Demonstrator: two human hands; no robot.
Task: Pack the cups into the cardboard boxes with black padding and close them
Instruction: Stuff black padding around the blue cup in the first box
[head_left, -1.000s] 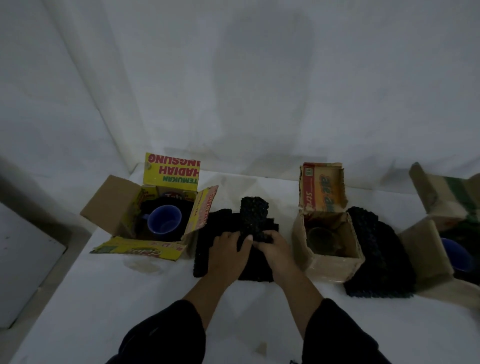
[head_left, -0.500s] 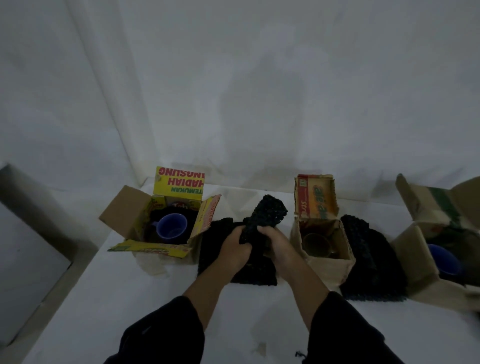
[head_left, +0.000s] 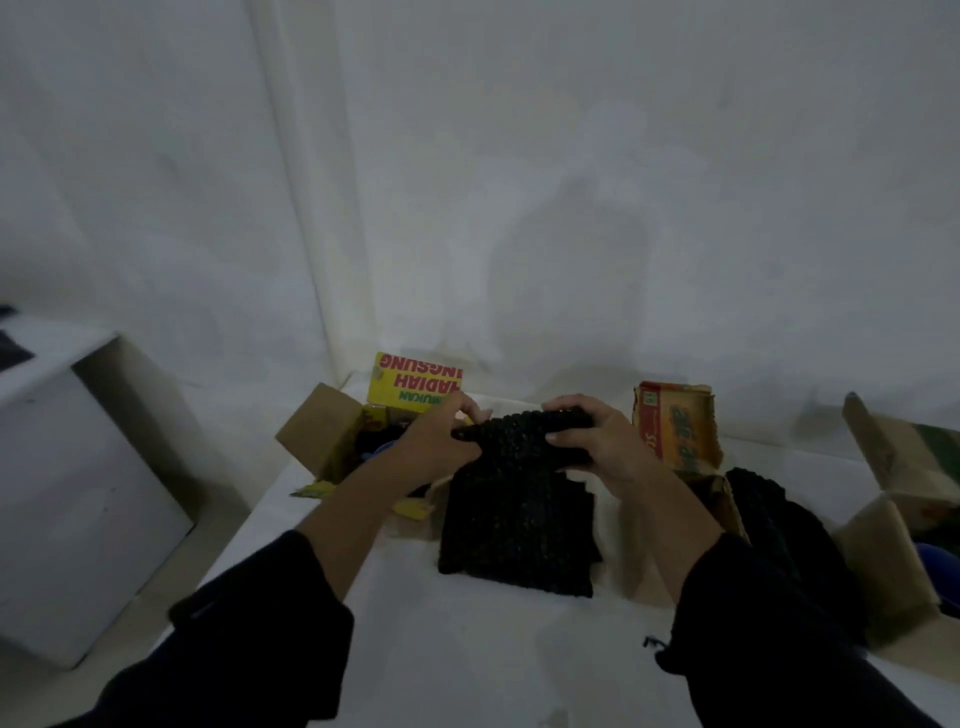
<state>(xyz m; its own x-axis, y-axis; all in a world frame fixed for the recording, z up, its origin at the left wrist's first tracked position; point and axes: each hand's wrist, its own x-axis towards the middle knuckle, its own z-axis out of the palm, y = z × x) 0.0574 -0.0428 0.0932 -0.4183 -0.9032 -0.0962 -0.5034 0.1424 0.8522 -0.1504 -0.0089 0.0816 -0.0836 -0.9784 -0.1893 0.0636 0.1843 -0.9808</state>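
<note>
Left hand (head_left: 434, 441): above the table, fingers and thumb curled round the left end of the held padding sheet.
Right hand (head_left: 597, 447): at the same height, fingers curled over the sheet's far edge, thumb pressed on the near face.
Held padding sheet (head_left: 514, 441): black, bumpy texture; spanning both hands, top edge roughly level, lower part hanging toward the stack.
Padding stack (head_left: 514, 535): black, flat on the white table (head_left: 467, 660), directly under the hands, between left box and middle box.
Left box (head_left: 327, 436): open, brown flap out to the left, yellow printed flap (head_left: 418, 382) upright at the back; partly hidden behind the left hand.
Cup in left box (head_left: 375, 455): only a blue sliver visible, beside the left wrist.
Middle box (head_left: 675, 431): open, red-orange flap upright; contents hidden by the right forearm.
Second padding pile (head_left: 769, 514): black, on the table just right of the middle box.
Right box (head_left: 883, 525): open, at the frame edge; blue cup rim (head_left: 940, 566) inside, mostly cut off.
White block (head_left: 78, 493): far left, apart from the table.
</note>
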